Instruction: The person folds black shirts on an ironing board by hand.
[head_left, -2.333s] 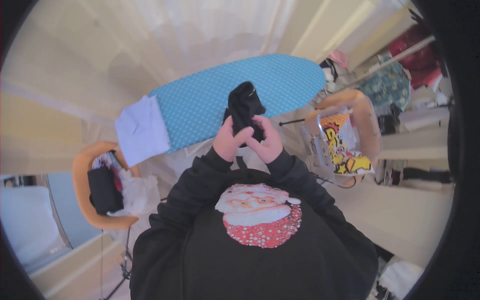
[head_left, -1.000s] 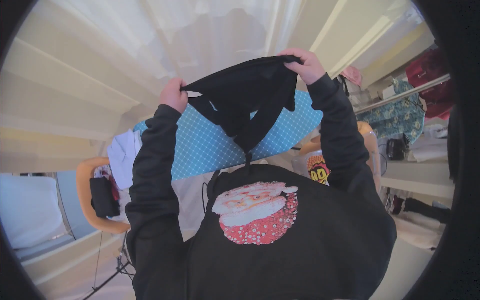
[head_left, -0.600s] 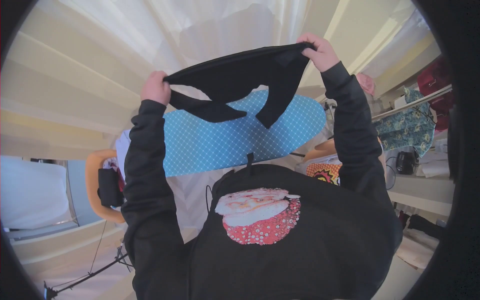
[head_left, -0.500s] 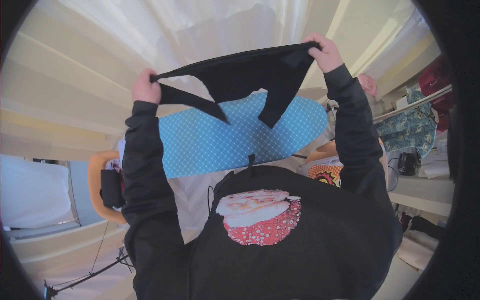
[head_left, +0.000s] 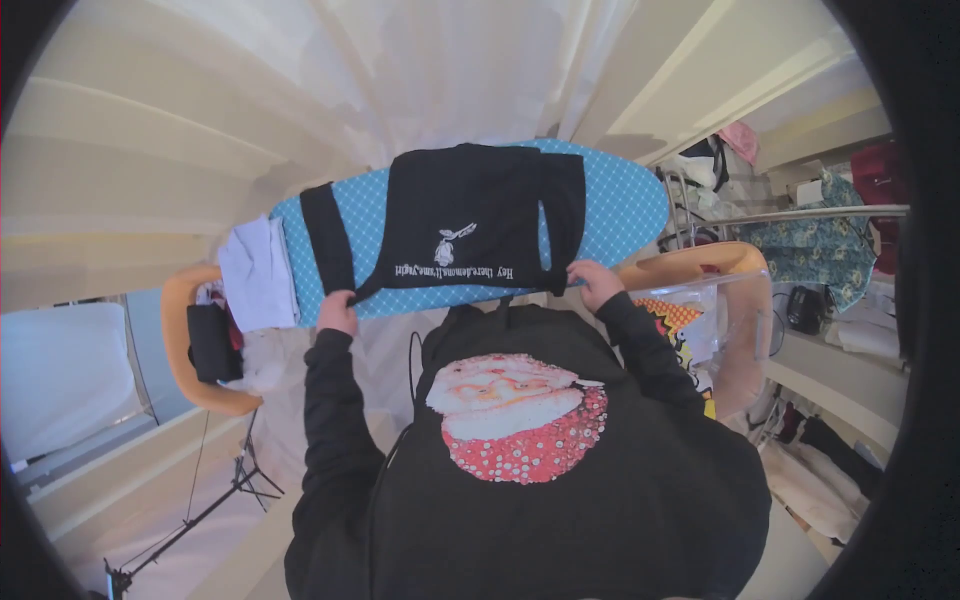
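Observation:
A black garment (head_left: 465, 205) with white lettering and a small white picture lies spread over the blue ironing board (head_left: 625, 200). One sleeve stretches down the board's left part, the other lies folded along the garment's right side. My left hand (head_left: 337, 313) is closed on the garment's near left corner, by the sleeve end. At the near right corner, my right hand (head_left: 597, 284) pinches the garment's edge. The print reads upside down from here.
Folded white cloth (head_left: 260, 272) rests on the board's left end. Orange baskets stand at left (head_left: 178, 345) and right (head_left: 745, 262), holding items. A black tripod (head_left: 240, 480) is at lower left; a metal rail (head_left: 810, 214) with hanging clothes at right.
Both hands have come down toward my body, still holding the black garment. It was stretched in the air above the board and now lies on it, with its print showing.

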